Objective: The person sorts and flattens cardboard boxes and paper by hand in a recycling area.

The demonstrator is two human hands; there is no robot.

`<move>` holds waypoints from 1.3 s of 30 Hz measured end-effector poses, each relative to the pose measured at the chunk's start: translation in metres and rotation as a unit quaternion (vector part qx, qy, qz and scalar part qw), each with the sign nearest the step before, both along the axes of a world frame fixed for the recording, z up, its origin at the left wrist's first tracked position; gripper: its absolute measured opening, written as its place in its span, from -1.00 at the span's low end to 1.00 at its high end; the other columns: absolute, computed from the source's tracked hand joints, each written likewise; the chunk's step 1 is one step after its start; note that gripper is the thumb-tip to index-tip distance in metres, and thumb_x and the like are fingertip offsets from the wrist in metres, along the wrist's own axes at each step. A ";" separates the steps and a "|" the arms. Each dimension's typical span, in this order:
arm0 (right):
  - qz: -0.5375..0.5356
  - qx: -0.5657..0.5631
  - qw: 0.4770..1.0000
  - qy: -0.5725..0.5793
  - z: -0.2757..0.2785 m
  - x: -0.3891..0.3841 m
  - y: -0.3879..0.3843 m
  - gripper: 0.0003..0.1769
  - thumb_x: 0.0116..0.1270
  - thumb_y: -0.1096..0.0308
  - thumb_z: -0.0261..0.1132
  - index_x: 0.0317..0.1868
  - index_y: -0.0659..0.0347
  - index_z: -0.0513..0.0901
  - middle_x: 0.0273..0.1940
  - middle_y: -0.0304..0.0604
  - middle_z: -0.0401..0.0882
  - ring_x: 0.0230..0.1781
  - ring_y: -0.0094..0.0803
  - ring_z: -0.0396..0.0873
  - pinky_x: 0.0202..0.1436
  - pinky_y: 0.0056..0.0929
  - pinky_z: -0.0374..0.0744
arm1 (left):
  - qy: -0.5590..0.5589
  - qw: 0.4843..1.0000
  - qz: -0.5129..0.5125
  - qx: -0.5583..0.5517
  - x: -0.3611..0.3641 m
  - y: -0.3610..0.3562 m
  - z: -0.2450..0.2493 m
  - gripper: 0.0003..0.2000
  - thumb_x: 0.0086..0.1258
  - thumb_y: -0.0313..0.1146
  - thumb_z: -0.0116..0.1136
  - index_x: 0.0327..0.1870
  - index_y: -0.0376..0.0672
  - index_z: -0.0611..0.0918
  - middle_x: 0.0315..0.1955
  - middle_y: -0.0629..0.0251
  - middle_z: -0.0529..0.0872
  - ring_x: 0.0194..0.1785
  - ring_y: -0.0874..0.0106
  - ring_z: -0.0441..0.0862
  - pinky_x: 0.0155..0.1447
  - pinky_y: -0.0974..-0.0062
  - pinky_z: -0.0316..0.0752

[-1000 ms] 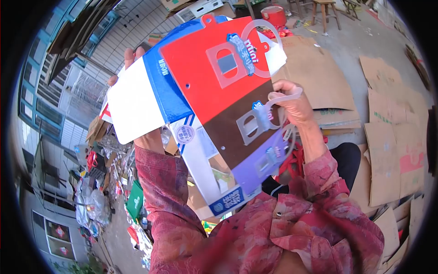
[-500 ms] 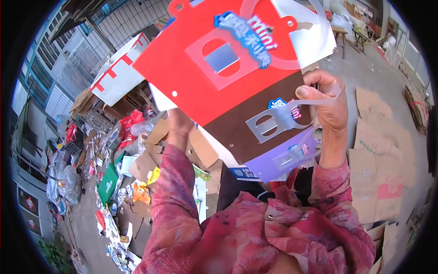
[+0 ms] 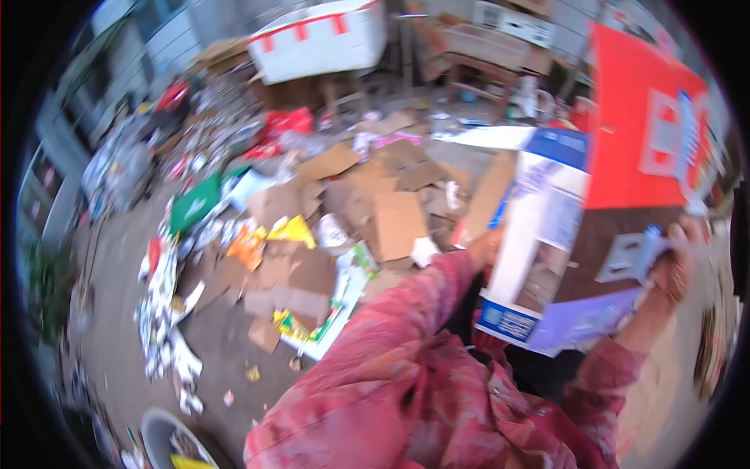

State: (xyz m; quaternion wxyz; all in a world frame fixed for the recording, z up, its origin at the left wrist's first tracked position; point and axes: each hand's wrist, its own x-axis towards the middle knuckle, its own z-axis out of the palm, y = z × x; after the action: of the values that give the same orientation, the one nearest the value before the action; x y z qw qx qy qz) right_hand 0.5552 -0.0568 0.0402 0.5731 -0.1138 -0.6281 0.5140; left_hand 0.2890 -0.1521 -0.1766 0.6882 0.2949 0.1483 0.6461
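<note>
A large folded printed board [image 3: 574,273] with red, brown and purple panels and a white and blue side stands tilted at the right. Several clear plastic pieces [image 3: 625,256] lie along its coloured face. My left hand [image 3: 486,248] is at the board's white side, its fingers mostly hidden behind the edge. At the right edge, my right hand [image 3: 681,254] is closed around a clear plastic strip beside the brown panel. The view is somewhat blurred.
Flattened cardboard pieces [image 3: 400,225], wrappers and a green sheet [image 3: 195,205] are scattered over the ground. Behind them stands a white box with red tabs [image 3: 316,43]. A grey bucket [image 3: 173,439] is at the bottom left, and plastic bags [image 3: 117,166] lie farther left.
The view has swung left, so the board and both hands now appear farther right. The board has turned, and its white and blue side now shows. Both hands remain at it.
</note>
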 end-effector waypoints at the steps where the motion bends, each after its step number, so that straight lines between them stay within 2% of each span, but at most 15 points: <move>1: -0.010 0.017 1.000 -0.022 0.005 0.006 0.010 -0.74 0.01 0.54 0.26 -0.23 0.26 0.48 -0.33 -0.27 0.44 -0.34 -0.55 0.43 -0.20 -0.63 0.43 | -0.013 1.000 -0.011 0.010 0.005 0.002 0.003 -0.44 0.06 -0.13 0.16 0.06 -0.27 0.39 -0.09 0.11 0.52 -0.06 0.28 0.50 0.05 0.25 0.39; 7: 0.076 -0.070 0.995 -0.013 -0.015 0.011 0.067 -0.75 0.08 0.46 0.26 -0.20 0.26 0.49 -0.25 -0.25 0.48 -0.18 -0.50 0.44 -0.04 -0.54 0.41 | 0.036 0.999 -0.006 0.003 -0.060 -0.069 0.031 -0.60 0.05 -0.46 0.20 -0.03 -0.27 0.45 -0.24 0.16 0.59 -0.23 0.35 0.60 -0.09 0.33 0.51; 8: 0.022 -0.122 0.992 0.001 -0.014 -0.021 0.039 -0.84 0.09 0.48 0.23 -0.27 0.21 0.49 -0.32 -0.30 0.44 -0.30 -0.56 0.42 -0.17 -0.58 0.42 | 0.112 0.989 0.074 -0.060 -0.082 -0.087 0.027 -0.64 0.07 -0.47 0.17 -0.06 -0.29 0.47 -0.26 0.18 0.60 -0.28 0.37 0.61 -0.13 0.38 0.54; 10: 0.053 0.035 0.990 -0.124 -0.029 -0.054 0.035 -0.90 0.06 0.42 0.18 -0.55 0.13 0.43 -0.55 -0.39 0.29 -0.54 -0.62 0.24 -0.46 -0.62 0.24 | 0.092 0.978 0.164 -0.094 -0.107 -0.128 0.035 -0.66 0.09 -0.47 0.15 -0.07 -0.26 0.47 -0.27 0.22 0.60 -0.28 0.43 0.61 -0.19 0.48 0.55; 12: -0.059 -0.020 0.985 -0.158 -0.071 -0.079 0.044 -0.92 0.03 0.39 0.22 -0.55 0.16 0.50 -0.60 -0.40 0.35 -0.57 -0.62 0.29 -0.47 -0.63 0.26 | 0.161 0.944 0.267 -0.111 -0.116 -0.167 0.062 -0.62 0.10 -0.45 0.10 -0.01 -0.28 0.43 -0.27 0.24 0.59 -0.30 0.43 0.60 -0.17 0.54 0.51; 16: 0.074 -0.199 0.970 -0.120 -0.142 -0.128 0.038 -0.92 -0.04 0.48 0.29 -0.47 0.25 0.59 -0.54 -0.32 0.52 -0.52 -0.59 0.43 -0.37 -0.60 0.41 | 0.230 0.906 0.315 -0.165 -0.140 -0.206 0.087 -0.51 0.03 -0.54 0.08 0.07 -0.32 0.34 -0.21 0.16 0.57 -0.25 0.42 0.59 -0.19 0.55 0.52; 23: 0.009 -0.329 0.922 -0.205 -0.226 -0.178 0.009 -0.88 -0.12 0.56 0.34 -0.52 0.30 0.57 -0.54 -0.21 0.53 -0.55 -0.49 0.46 -0.45 -0.54 0.44 | 0.306 0.899 0.251 -0.187 -0.131 -0.175 0.104 -0.46 0.01 -0.55 0.08 0.11 -0.37 0.29 -0.18 0.16 0.56 -0.26 0.44 0.59 -0.21 0.55 0.52; 25: 0.017 -0.403 0.894 -0.196 -0.233 -0.175 0.004 -0.88 -0.13 0.55 0.35 -0.52 0.29 0.57 -0.55 -0.19 0.54 -0.59 -0.47 0.46 -0.48 -0.52 0.42 | 0.374 0.859 0.275 -0.214 -0.114 -0.157 0.118 -0.47 0.01 -0.56 0.07 0.12 -0.38 0.30 -0.23 0.18 0.57 -0.30 0.48 0.59 -0.24 0.58 0.51; 26: 0.013 -0.405 0.893 -0.198 -0.236 -0.174 -0.001 -0.88 -0.13 0.55 0.35 -0.52 0.29 0.57 -0.55 -0.19 0.54 -0.59 -0.47 0.46 -0.48 -0.52 0.42 | 0.293 0.904 0.268 -0.160 -0.081 -0.142 0.128 -0.46 0.01 -0.57 0.05 0.12 -0.39 0.30 -0.33 0.24 0.58 -0.38 0.53 0.56 -0.28 0.63 0.48; 28: 0.080 -0.416 0.894 -0.147 -0.243 -0.174 0.000 -0.85 -0.14 0.56 0.35 -0.51 0.34 0.54 -0.51 -0.16 0.53 -0.53 -0.44 0.50 -0.47 -0.48 0.46 | 0.391 0.896 0.169 -0.126 -0.061 -0.117 0.106 -0.45 0.03 -0.55 0.06 0.14 -0.40 0.28 -0.48 0.33 0.55 -0.48 0.56 0.49 -0.37 0.65 0.40; 29: 0.034 -0.378 0.904 -0.197 -0.254 -0.175 0.005 -0.83 -0.15 0.54 0.36 -0.47 0.33 0.56 -0.49 -0.14 0.55 -0.52 -0.42 0.51 -0.46 -0.48 0.46 | 0.494 0.841 0.180 -0.125 -0.035 -0.106 0.098 -0.46 0.05 -0.52 0.04 0.15 -0.36 0.29 -0.60 0.49 0.43 -0.56 0.66 0.37 -0.51 0.70 0.25; 32: -0.015 -0.391 0.890 -0.236 -0.255 -0.148 -0.002 -0.84 -0.10 0.57 0.32 -0.47 0.27 0.51 -0.52 -0.19 0.52 -0.54 -0.46 0.48 -0.49 -0.49 0.45 | 0.808 0.562 0.175 -0.009 0.008 -0.083 0.020 -0.46 -0.01 -0.47 0.03 0.08 -0.46 0.29 -0.48 -0.11 0.57 -0.40 0.08 0.57 -0.31 0.31 0.47; 36: 0.101 -0.445 0.886 -0.085 -0.251 -0.113 -0.016 -0.68 -0.10 0.60 0.33 -0.29 0.26 0.46 -0.38 -0.15 0.54 -0.38 -0.40 0.55 -0.35 -0.41 0.55 | 0.815 0.555 0.161 -0.034 0.033 -0.092 0.010 -0.50 -0.03 -0.46 0.06 0.01 -0.49 0.35 -0.45 -0.10 0.57 -0.41 0.00 0.55 -0.32 0.24 0.47; 37: 0.106 -0.446 0.883 -0.101 -0.249 -0.105 -0.018 -0.60 -0.13 0.62 0.34 -0.20 0.27 0.46 -0.30 -0.13 0.54 -0.33 -0.37 0.56 -0.25 -0.37 0.57 | 0.785 0.578 0.222 0.018 0.028 -0.094 -0.001 -0.58 0.03 -0.47 0.08 -0.04 -0.43 0.41 -0.45 -0.08 0.58 -0.42 0.06 0.56 -0.32 0.30 0.48; 39: 0.117 -0.434 0.886 -0.113 -0.269 -0.094 -0.020 -0.58 -0.13 0.63 0.34 -0.17 0.29 0.46 -0.29 -0.13 0.54 -0.33 -0.37 0.56 -0.25 -0.39 0.56 | 0.746 0.535 0.388 0.086 0.007 -0.103 0.019 -0.67 0.10 -0.47 0.09 -0.08 -0.36 0.46 -0.41 -0.04 0.57 -0.39 0.19 0.57 -0.29 0.39 0.48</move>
State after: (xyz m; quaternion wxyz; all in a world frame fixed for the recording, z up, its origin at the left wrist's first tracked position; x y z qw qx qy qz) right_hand 0.4609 -0.0763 -0.2290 0.3275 -0.3340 -0.4112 0.7824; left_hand 0.2956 -0.2555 -0.1576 -0.0186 0.6416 0.6511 0.4050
